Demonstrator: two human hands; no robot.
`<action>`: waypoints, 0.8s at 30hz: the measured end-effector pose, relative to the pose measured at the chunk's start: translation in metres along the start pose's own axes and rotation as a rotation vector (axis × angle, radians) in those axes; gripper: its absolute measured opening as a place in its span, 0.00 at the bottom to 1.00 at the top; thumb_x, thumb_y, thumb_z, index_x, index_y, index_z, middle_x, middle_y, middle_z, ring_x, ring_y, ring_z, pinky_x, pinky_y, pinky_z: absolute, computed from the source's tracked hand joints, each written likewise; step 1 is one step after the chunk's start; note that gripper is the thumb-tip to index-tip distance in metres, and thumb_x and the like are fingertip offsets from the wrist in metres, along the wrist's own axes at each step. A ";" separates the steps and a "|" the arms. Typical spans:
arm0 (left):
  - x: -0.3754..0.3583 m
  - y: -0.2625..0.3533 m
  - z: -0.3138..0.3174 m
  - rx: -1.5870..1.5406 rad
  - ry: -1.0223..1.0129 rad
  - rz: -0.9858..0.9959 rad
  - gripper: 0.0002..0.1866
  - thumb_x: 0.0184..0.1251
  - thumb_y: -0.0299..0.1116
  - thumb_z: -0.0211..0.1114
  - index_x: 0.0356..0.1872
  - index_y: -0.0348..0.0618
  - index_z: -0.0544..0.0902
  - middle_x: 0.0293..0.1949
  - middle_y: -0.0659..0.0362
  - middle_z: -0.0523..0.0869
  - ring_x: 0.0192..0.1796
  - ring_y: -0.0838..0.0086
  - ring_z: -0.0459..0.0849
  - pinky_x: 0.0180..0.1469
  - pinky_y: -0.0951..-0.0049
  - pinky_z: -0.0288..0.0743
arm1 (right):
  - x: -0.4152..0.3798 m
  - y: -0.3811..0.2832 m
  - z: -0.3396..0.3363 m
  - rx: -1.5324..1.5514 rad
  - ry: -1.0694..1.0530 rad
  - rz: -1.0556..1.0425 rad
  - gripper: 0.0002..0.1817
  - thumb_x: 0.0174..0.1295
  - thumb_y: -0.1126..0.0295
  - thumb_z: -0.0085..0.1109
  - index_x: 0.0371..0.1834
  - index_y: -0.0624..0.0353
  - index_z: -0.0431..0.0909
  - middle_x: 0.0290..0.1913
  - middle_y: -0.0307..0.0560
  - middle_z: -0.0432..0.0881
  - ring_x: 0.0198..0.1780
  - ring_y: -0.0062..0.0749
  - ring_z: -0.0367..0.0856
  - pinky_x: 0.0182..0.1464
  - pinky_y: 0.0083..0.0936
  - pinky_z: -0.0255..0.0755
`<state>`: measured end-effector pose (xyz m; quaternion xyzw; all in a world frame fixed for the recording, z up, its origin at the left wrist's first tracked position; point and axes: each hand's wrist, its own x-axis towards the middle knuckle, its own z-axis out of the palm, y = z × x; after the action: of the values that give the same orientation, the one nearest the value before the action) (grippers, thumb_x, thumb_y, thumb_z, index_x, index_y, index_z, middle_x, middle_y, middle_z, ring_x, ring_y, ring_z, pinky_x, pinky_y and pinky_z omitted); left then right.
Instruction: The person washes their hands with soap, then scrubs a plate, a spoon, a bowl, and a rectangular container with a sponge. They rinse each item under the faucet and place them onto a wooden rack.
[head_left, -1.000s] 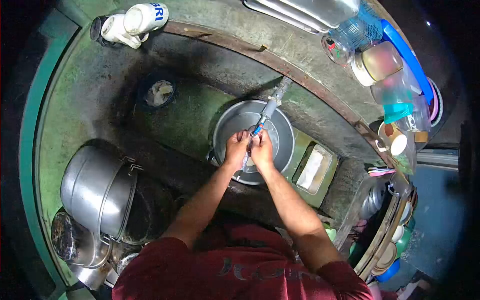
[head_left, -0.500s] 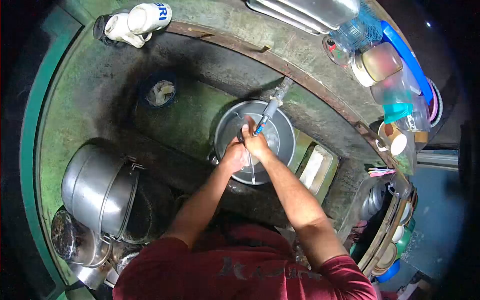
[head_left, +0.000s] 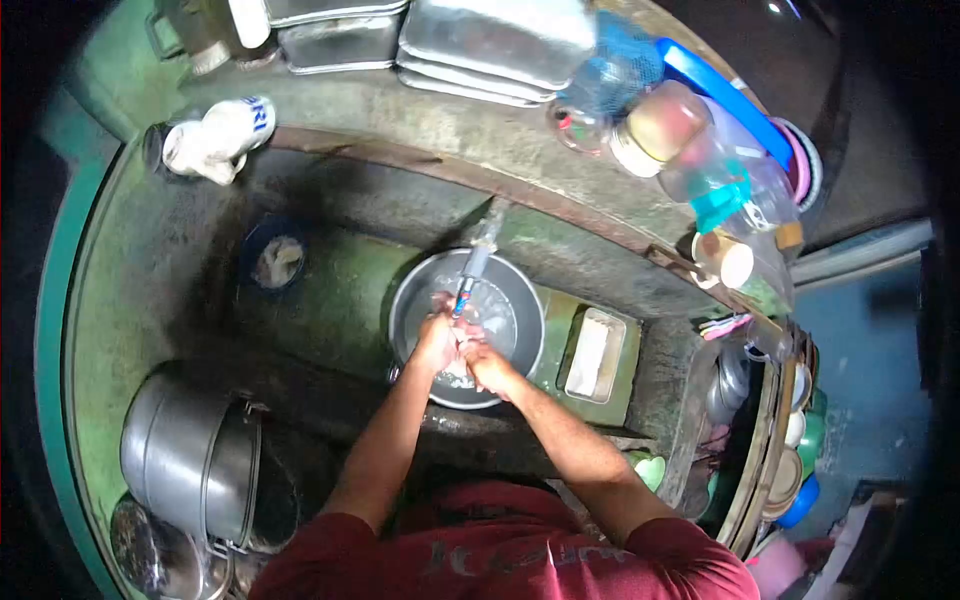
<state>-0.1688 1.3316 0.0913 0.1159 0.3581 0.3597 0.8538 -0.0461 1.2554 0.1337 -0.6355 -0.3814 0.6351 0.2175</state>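
Observation:
A round metal basin (head_left: 533,345) stands in the sink beneath the tap (head_left: 465,290), with splashing water inside it. Over the basin, my left hand (head_left: 434,342) is under the stream, its fingers partly stretched out toward the tap. My right hand (head_left: 486,366) is close against it from the right, and its fingers are blurred by water and motion. I make out no tool in either hand; anything between the palms is hidden.
Right of the basin lies a rectangular metal tray (head_left: 602,340) with something white in it. A dark blue bowl (head_left: 270,255) sits at the back left. Large metal pots (head_left: 185,460) stand at left. Mugs (head_left: 225,135), trays (head_left: 495,40) and jars (head_left: 660,125) line the ledge.
My view has shifted, so the basin appears lower and further left. A thin, long metallic item at my hands earlier no longer shows. My hands have turned and the right hand is lower.

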 end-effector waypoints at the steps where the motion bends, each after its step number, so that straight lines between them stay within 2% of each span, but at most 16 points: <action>1: -0.001 0.003 0.003 -0.226 0.091 -0.006 0.14 0.71 0.46 0.59 0.46 0.47 0.78 0.23 0.66 0.71 0.26 0.75 0.74 0.34 0.70 0.77 | -0.003 0.000 0.001 -0.045 0.033 -0.003 0.16 0.71 0.60 0.42 0.35 0.59 0.76 0.21 0.37 0.71 0.18 0.24 0.71 0.17 0.25 0.70; 2: -0.011 0.018 0.022 -0.224 0.198 0.130 0.14 0.72 0.50 0.58 0.41 0.51 0.77 0.18 0.70 0.60 0.18 0.80 0.58 0.24 0.77 0.63 | -0.010 0.001 -0.001 -0.076 0.004 0.024 0.16 0.73 0.59 0.42 0.34 0.58 0.74 0.21 0.36 0.71 0.18 0.23 0.69 0.18 0.24 0.69; 3: -0.002 0.017 0.004 -0.277 0.072 0.179 0.14 0.72 0.50 0.57 0.43 0.52 0.76 0.18 0.71 0.61 0.17 0.83 0.57 0.21 0.78 0.57 | -0.019 0.003 -0.003 -0.106 -0.025 0.050 0.17 0.74 0.57 0.42 0.33 0.56 0.73 0.21 0.36 0.70 0.18 0.22 0.67 0.19 0.23 0.67; 6: 0.000 0.024 -0.002 -0.177 0.046 0.101 0.08 0.74 0.43 0.54 0.43 0.52 0.76 0.19 0.72 0.65 0.18 0.84 0.61 0.22 0.77 0.60 | -0.030 0.042 -0.009 0.009 -0.023 0.150 0.17 0.74 0.57 0.44 0.34 0.58 0.74 0.21 0.37 0.70 0.18 0.21 0.67 0.20 0.21 0.65; 7: 0.004 0.020 -0.004 -0.100 0.057 0.075 0.07 0.75 0.41 0.54 0.42 0.52 0.76 0.19 0.71 0.65 0.18 0.84 0.62 0.22 0.77 0.60 | -0.031 0.052 -0.010 0.162 0.036 0.154 0.15 0.72 0.59 0.47 0.35 0.59 0.75 0.22 0.41 0.73 0.23 0.26 0.72 0.26 0.24 0.70; 9: 0.015 0.001 -0.010 0.244 0.137 0.078 0.07 0.71 0.33 0.53 0.44 0.47 0.76 0.23 0.66 0.71 0.21 0.81 0.69 0.21 0.76 0.62 | -0.038 0.053 -0.013 -0.313 0.326 -0.005 0.10 0.69 0.65 0.50 0.43 0.60 0.76 0.33 0.53 0.81 0.36 0.43 0.83 0.40 0.35 0.75; 10: 0.015 -0.011 -0.010 0.403 0.152 0.079 0.08 0.70 0.32 0.53 0.46 0.45 0.76 0.24 0.65 0.73 0.22 0.80 0.70 0.21 0.76 0.63 | -0.038 0.049 -0.013 -0.253 0.391 -0.058 0.15 0.66 0.66 0.55 0.53 0.58 0.74 0.45 0.61 0.81 0.51 0.55 0.80 0.55 0.39 0.71; 12: -0.001 -0.017 0.011 0.725 0.125 0.082 0.10 0.69 0.30 0.54 0.49 0.43 0.75 0.27 0.64 0.76 0.24 0.80 0.73 0.21 0.77 0.65 | -0.038 0.032 -0.016 -0.296 0.487 -0.223 0.19 0.64 0.68 0.58 0.58 0.57 0.71 0.49 0.61 0.79 0.53 0.56 0.77 0.57 0.39 0.70; 13: -0.017 -0.010 0.028 0.885 0.092 0.084 0.12 0.68 0.30 0.54 0.50 0.41 0.75 0.28 0.64 0.78 0.25 0.80 0.74 0.21 0.77 0.65 | -0.038 0.018 -0.017 -0.343 0.565 -0.381 0.25 0.61 0.70 0.60 0.62 0.56 0.68 0.54 0.62 0.76 0.56 0.56 0.75 0.59 0.39 0.69; 14: -0.017 -0.015 0.025 0.843 -0.023 0.106 0.13 0.67 0.31 0.55 0.51 0.42 0.76 0.29 0.64 0.78 0.25 0.81 0.74 0.21 0.78 0.65 | -0.038 0.002 -0.021 -0.380 0.513 -0.503 0.35 0.56 0.75 0.63 0.69 0.55 0.62 0.59 0.64 0.71 0.61 0.56 0.71 0.63 0.39 0.66; 15: -0.017 -0.020 0.021 0.805 -0.137 0.128 0.14 0.67 0.32 0.56 0.52 0.42 0.76 0.30 0.65 0.79 0.25 0.82 0.74 0.21 0.80 0.64 | -0.037 -0.015 -0.022 -0.522 0.582 -0.721 0.36 0.52 0.79 0.62 0.68 0.56 0.64 0.55 0.62 0.74 0.58 0.55 0.74 0.61 0.38 0.69; 17: -0.031 -0.014 0.031 0.716 -0.188 -0.046 0.08 0.62 0.28 0.59 0.42 0.41 0.79 0.29 0.67 0.79 0.30 0.84 0.74 0.28 0.77 0.68 | -0.033 -0.027 -0.032 -0.571 0.332 -0.714 0.30 0.53 0.78 0.62 0.63 0.54 0.72 0.51 0.56 0.79 0.53 0.53 0.77 0.55 0.40 0.73; 19: -0.036 -0.006 0.017 0.788 -0.373 -0.065 0.16 0.64 0.32 0.60 0.53 0.43 0.77 0.33 0.68 0.78 0.25 0.86 0.71 0.22 0.81 0.62 | -0.041 -0.034 -0.037 -0.658 0.298 -0.741 0.14 0.54 0.78 0.60 0.45 0.58 0.81 0.40 0.54 0.83 0.44 0.53 0.82 0.47 0.40 0.77; 20: -0.041 -0.011 0.015 0.734 -0.520 0.082 0.14 0.64 0.33 0.61 0.51 0.44 0.78 0.31 0.69 0.77 0.24 0.87 0.69 0.23 0.82 0.61 | -0.049 -0.037 -0.040 -0.709 0.302 -0.704 0.10 0.56 0.77 0.58 0.42 0.58 0.81 0.39 0.54 0.83 0.41 0.53 0.82 0.45 0.40 0.77; 21: -0.045 -0.007 0.007 0.809 -0.509 -0.074 0.13 0.66 0.35 0.60 0.49 0.44 0.79 0.30 0.69 0.76 0.23 0.87 0.69 0.24 0.83 0.62 | -0.056 -0.038 -0.042 -0.758 0.309 -0.664 0.08 0.58 0.77 0.57 0.39 0.59 0.81 0.37 0.54 0.83 0.38 0.53 0.82 0.43 0.40 0.78; 24: -0.077 0.000 0.021 0.909 -0.429 -0.244 0.10 0.72 0.40 0.56 0.42 0.46 0.79 0.28 0.67 0.75 0.23 0.85 0.71 0.23 0.83 0.63 | -0.071 -0.022 -0.046 -0.672 0.353 -0.747 0.05 0.60 0.76 0.56 0.38 0.61 0.81 0.35 0.54 0.82 0.36 0.53 0.82 0.42 0.39 0.78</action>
<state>-0.1919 1.2789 0.1473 0.5038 0.3062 0.0338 0.8071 0.0011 1.2247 0.2007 -0.5884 -0.7217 0.2406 0.2741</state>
